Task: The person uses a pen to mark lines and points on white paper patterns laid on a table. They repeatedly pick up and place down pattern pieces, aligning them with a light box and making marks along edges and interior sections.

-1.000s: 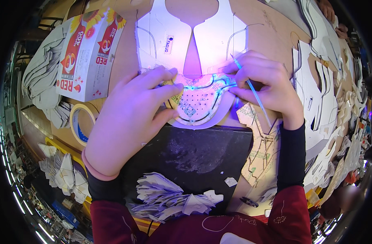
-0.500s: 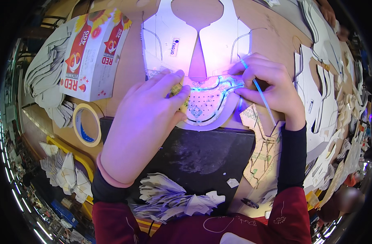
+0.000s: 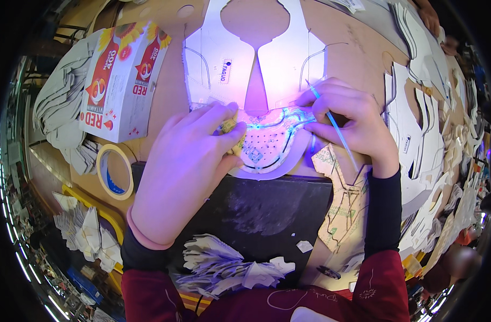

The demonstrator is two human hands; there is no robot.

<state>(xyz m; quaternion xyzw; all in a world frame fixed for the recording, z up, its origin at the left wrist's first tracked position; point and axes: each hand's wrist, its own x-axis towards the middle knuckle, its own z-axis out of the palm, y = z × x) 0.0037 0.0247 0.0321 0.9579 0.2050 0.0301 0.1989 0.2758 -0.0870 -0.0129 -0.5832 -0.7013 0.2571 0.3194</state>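
Observation:
In the middle, a white U-shaped cut piece (image 3: 280, 70) lies under bright violet-white light. Across its near end is a pale slotted template (image 3: 264, 142) with rows of small holes and curved slots that show dark or glowing blue. My left hand (image 3: 194, 139) has its thumb and fingers closed on the template's left part, where a yellowish bit shows. My right hand (image 3: 350, 112) holds a thin light-blue pen (image 3: 335, 127) tilted between its fingers. Its thumb and fingertips are also at the template's right end. Whether they pinch that edge is hard to tell.
A black board (image 3: 256, 206) carries a heap of small grey-white cut pieces (image 3: 229, 268). Another slotted template (image 3: 344, 198) lies right of it. At left are a tape roll (image 3: 115, 172), a red-and-white carton (image 3: 119, 86) and stacked grey pieces (image 3: 65, 102). More white pieces (image 3: 403, 129) lie at right.
The whole view has shifted slightly, so most things sit a little lower. Both hands keep their hold, with the white piece and pen slightly further left in the picture.

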